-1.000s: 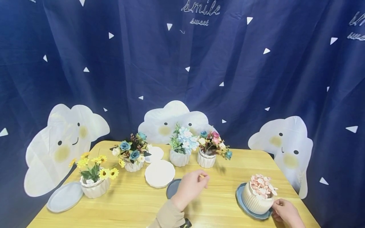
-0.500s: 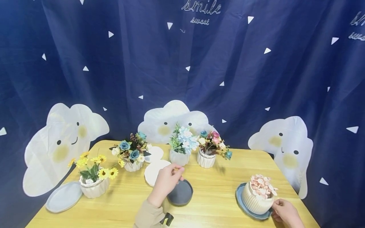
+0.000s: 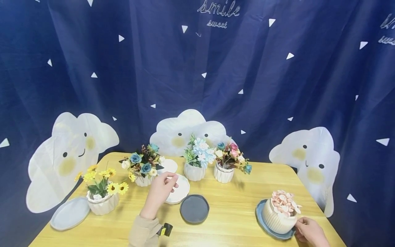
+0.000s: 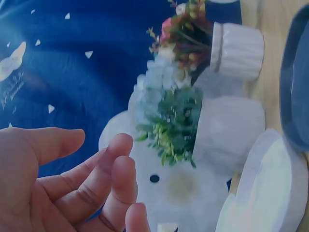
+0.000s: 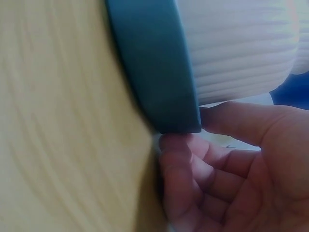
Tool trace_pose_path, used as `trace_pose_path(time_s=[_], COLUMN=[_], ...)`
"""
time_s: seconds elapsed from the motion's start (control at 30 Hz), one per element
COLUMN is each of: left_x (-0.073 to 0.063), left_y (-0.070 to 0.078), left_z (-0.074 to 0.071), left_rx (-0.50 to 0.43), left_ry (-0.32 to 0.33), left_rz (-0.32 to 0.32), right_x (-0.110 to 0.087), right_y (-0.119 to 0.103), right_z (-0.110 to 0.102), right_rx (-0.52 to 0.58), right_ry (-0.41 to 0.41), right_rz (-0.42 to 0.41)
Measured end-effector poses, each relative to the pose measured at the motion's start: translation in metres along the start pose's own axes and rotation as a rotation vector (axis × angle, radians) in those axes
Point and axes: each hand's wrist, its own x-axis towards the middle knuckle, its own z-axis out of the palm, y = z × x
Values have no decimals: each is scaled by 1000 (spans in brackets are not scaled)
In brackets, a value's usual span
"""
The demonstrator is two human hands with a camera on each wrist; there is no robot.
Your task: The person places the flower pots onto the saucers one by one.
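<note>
My left hand is in the air over the white plate, holding nothing. In the left wrist view its fingers are loosely bent, apart from the thumb. At the right of the table my right hand pinches the edge of a blue plate, thumb on the rim and fingers at its side and below. On that plate stands a ribbed cream flowerpot with pink flowers. The right wrist view shows the grip on the plate's rim close up.
A dark grey plate lies mid-table. Behind stand pots with pale blue flowers, mixed roses and blue roses. At left are a pot of yellow flowers, a pale grey plate and, farther back, another white plate.
My left hand has moved leftward from over the dark grey plate to over the white plate, uncovering the dark one. My right hand stays at the blue plate's edge.
</note>
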Motion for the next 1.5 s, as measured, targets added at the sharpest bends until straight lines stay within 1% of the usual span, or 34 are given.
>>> trace_pose_path(time_s=[0.17,0.37,0.43,0.67,0.87,0.93,1.03,1.13,1.27,1.37,1.4,1.5], left_x=[0,0,1,3,4,4,4,4,3,3,3,2], left_y=[-2,-6,-8,-14,-15,-16,-17,-18,-20,-21,-22,-24], left_z=[-12,-21,-22,-26,-29,-31,-32,-32,-33,-34,-35,-37], left_rx=[11,12,18,21,45,64,85,92,73,57,53,35], left_ry=[20,10,11,-2,-26,-34,-42,-48,-61,-72,-75,-91], left_rz=[-19,-23,-24,-35,-52,-59,-74,-78,-83,-86,-86,-96], right_x=[-1,-7,-9,-16,-21,-23,-27,-34,-45,-53,-55,-61], right_y=[-4,-7,-8,-19,-31,-36,-47,-61,-80,-91,-94,-104], right_z=[-1,-11,-17,-36,-51,-55,-61,-66,-66,-63,-61,-58], right_rx=[29,77,66,-69,-106,-150,-246,-292,-276,-263,-264,-240], right_ry=[-14,-31,-25,40,78,107,156,217,321,402,422,454], right_rz=[-3,7,1,-35,-64,-75,-90,-93,-109,-144,-159,-170])
